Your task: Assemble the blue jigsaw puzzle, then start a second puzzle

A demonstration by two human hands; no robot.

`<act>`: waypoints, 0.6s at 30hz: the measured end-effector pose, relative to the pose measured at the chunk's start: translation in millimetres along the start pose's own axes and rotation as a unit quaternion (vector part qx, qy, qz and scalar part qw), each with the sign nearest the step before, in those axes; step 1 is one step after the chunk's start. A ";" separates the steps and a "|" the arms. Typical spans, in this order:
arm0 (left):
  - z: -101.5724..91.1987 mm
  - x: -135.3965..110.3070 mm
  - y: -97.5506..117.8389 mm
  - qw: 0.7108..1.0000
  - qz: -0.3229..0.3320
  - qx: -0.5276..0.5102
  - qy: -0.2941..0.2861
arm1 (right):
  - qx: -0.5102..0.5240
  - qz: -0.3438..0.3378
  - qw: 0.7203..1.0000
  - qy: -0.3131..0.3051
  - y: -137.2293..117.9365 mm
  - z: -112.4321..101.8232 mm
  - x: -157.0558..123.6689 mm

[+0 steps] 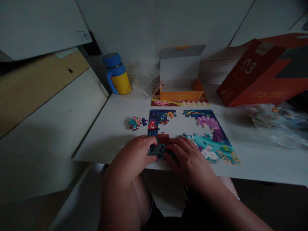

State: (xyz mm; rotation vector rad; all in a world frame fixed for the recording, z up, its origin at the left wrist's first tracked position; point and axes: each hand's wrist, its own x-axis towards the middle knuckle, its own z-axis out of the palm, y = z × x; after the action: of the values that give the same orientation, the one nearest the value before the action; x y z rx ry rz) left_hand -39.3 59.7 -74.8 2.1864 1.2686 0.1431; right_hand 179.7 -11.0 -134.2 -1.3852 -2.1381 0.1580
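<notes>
Bare forearms [120,199] loom lowest; the left hand [138,149] and right hand [189,155] meet around a dark green piece [158,149], grip uncertain. Mid-frame on the surface [106,141], the flat, bright animal puzzle [204,141] has joined sides; its middle and top gap remain, with loose pieces [136,123] left of centre.

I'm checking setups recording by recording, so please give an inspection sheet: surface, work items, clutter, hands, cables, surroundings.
Surface: white table, dimly lit.
Work items: partly assembled puzzle, gap in middle; loose pieces piled left of it.
Clutter: open orange box, blue-and-yellow bottle, clear packaging, red box, plastic bag.
Hands: left hand and right hand at the puzzle's near-left section; grip unclear.
Cables: nothing seen.
Surroundings: white panels behind.
</notes>
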 end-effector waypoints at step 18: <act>-10.2 -0.4 6.3 0.998 0.052 -0.003 0.033 | -0.008 -0.002 1.000 -0.007 -0.6 0.2 0.8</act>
State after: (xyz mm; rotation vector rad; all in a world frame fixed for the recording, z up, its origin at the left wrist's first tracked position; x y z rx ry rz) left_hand -38.5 61.6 -63.0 2.2606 1.1876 0.2629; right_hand 178.9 -10.5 -133.7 -1.3930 -2.1577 0.1488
